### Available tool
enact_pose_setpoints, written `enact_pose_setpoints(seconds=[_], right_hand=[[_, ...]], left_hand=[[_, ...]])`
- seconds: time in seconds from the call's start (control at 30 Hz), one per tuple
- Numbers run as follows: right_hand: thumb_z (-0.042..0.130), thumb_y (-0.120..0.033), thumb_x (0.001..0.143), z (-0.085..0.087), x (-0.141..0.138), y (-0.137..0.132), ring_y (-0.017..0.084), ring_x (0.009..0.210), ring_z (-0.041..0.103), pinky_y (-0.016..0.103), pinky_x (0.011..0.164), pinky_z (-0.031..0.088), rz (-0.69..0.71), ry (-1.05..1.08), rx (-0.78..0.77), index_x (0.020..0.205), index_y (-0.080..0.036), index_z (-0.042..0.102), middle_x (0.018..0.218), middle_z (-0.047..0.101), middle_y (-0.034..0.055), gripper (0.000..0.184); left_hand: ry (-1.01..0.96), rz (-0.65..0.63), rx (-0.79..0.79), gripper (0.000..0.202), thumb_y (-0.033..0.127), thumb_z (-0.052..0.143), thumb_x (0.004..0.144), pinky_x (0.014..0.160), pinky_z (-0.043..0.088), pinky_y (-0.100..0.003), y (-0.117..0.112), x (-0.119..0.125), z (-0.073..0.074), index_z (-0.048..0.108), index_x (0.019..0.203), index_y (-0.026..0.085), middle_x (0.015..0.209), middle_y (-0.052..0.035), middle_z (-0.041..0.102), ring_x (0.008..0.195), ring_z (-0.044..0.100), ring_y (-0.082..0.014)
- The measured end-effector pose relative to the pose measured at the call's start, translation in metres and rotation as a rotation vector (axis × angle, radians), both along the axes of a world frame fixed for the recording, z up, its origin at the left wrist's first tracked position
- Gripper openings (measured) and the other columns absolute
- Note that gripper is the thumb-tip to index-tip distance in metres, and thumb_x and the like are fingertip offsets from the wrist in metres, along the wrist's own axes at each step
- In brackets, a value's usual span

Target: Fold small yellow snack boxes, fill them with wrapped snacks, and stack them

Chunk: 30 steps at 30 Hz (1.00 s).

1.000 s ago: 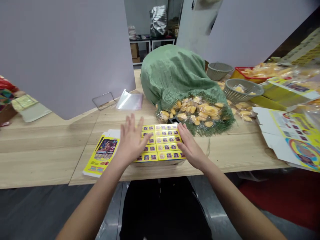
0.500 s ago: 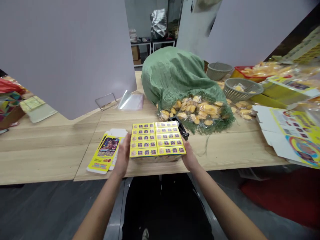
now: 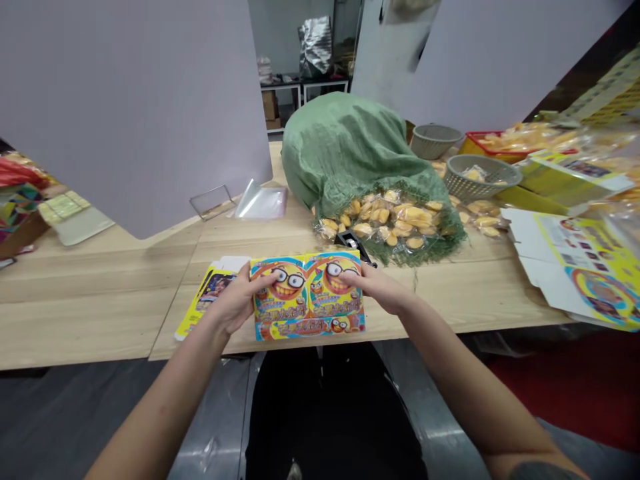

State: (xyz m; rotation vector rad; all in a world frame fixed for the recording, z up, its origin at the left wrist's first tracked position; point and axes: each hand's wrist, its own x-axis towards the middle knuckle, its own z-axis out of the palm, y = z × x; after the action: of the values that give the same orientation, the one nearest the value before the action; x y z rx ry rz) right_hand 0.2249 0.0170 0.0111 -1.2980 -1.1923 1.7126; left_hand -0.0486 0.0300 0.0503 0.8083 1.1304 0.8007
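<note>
A block of small printed boxes point(image 3: 307, 300), yellow, blue and red with grinning cartoon faces in glasses, rests near the table's front edge. My left hand point(image 3: 239, 299) grips its left side, thumb lying over the top face. On the opposite side my right hand point(image 3: 384, 288) holds it the same way; the fingers of both hands are partly hidden. Just behind the boxes sits a black tape dispenser point(image 3: 356, 244), partly covered. A flat yellow carton point(image 3: 196, 308) with a dark picture lies by my left hand, which overlaps part of it.
Behind is a green mesh sack point(image 3: 350, 147) spilling wrapped yellow pieces point(image 3: 400, 217). Grey baskets point(image 3: 480, 179), a red-rimmed tray point(image 3: 477, 143) and an opened printed carton point(image 3: 575, 267) stand to the right. Clear plastic bags point(image 3: 263, 201) and a wire frame point(image 3: 211, 202) lie back left.
The block of boxes has been turned: the rows of narrow yellow sides no longer face up, and the large cartoon faces show instead. Both thumbs have moved onto the top.
</note>
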Motion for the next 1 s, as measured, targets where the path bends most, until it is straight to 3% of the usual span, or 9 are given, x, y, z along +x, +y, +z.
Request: enact_pose_setpoints(seconds=[0.17, 0.37, 0.47, 0.57, 0.73, 0.9, 1.0], right_hand=[[0.047, -0.056, 0.088, -0.018, -0.014, 0.003, 0.027, 0.11, 0.063, 0.045, 0.093, 0.052, -0.136, 0.079, 0.057, 0.121, -0.02, 0.057, 0.123, 0.065, 0.0097, 0.05], [0.066, -0.046, 0.078, -0.029, -0.02, -0.012, 0.024, 0.128, 0.048, 0.045, 0.111, 0.034, -0.172, 0.015, 0.195, 0.139, -0.026, 0.04, 0.139, 0.052, 0.006, 0.069], [0.056, -0.05, 0.083, -0.032, -0.02, -0.015, 0.025, 0.132, 0.043, 0.049, 0.112, 0.029, -0.239, 0.058, 0.094, 0.136, -0.028, 0.045, 0.141, 0.05, 0.004, 0.058], [0.049, -0.056, 0.085, -0.029, -0.025, -0.012, 0.028, 0.132, 0.042, 0.054, 0.109, 0.031, -0.288, 0.076, -0.061, 0.129, -0.03, 0.052, 0.139, 0.052, 0.0032, 0.052], [0.058, -0.049, 0.079, -0.023, -0.037, -0.008, 0.026, 0.124, 0.05, 0.041, 0.103, 0.04, -0.551, 0.093, -0.104, 0.119, -0.024, 0.062, 0.128, 0.061, 0.0032, 0.047], [0.056, -0.046, 0.08, -0.034, -0.031, -0.01, 0.026, 0.123, 0.05, 0.044, 0.103, 0.036, -0.527, 0.096, -0.188, 0.116, -0.025, 0.064, 0.126, 0.063, 0.0022, 0.042], [0.051, -0.044, 0.083, -0.039, -0.028, -0.009, 0.025, 0.121, 0.05, 0.044, 0.101, 0.037, -0.512, 0.092, -0.191, 0.113, -0.025, 0.066, 0.125, 0.063, 0.0032, 0.039]], left_hand=[[0.03, -0.024, 0.011, 0.055, 0.035, 0.07, 0.079, 0.091, 0.054, -0.041, 0.003, -0.003, -0.03, 0.051, 0.127, 0.019, 0.123, -0.0127, 0.064, 0.105, 0.065, -0.0266], [0.016, 0.013, -0.002, 0.058, 0.033, 0.071, 0.077, 0.096, 0.05, -0.035, 0.014, 0.0, -0.041, 0.051, 0.13, 0.017, 0.119, -0.011, 0.066, 0.107, 0.064, -0.0233], [-0.007, 0.111, 0.044, 0.054, 0.038, 0.065, 0.082, 0.099, 0.048, -0.036, 0.008, 0.006, -0.042, 0.052, 0.129, 0.017, 0.122, -0.0106, 0.065, 0.113, 0.061, -0.0241], [0.053, 0.199, 0.158, 0.05, 0.044, 0.056, 0.087, 0.109, 0.037, -0.038, -0.007, 0.014, -0.049, 0.051, 0.13, 0.018, 0.132, -0.0088, 0.058, 0.126, 0.05, -0.0235], [0.134, 0.231, 0.257, 0.054, 0.04, 0.059, 0.086, 0.115, 0.026, -0.039, -0.021, 0.016, -0.064, 0.047, 0.135, 0.022, 0.138, -0.0059, 0.053, 0.135, 0.039, -0.0227], [-0.071, 0.13, 0.147, 0.058, 0.043, 0.059, 0.083, 0.114, 0.026, -0.041, -0.016, 0.001, -0.059, 0.048, 0.135, 0.021, 0.141, -0.007, 0.05, 0.134, 0.04, -0.0249], [0.01, 0.123, 0.017, 0.06, 0.06, 0.046, 0.085, 0.111, 0.028, -0.048, -0.012, -0.002, -0.052, 0.05, 0.132, 0.023, 0.14, -0.0074, 0.051, 0.131, 0.043, -0.027]])
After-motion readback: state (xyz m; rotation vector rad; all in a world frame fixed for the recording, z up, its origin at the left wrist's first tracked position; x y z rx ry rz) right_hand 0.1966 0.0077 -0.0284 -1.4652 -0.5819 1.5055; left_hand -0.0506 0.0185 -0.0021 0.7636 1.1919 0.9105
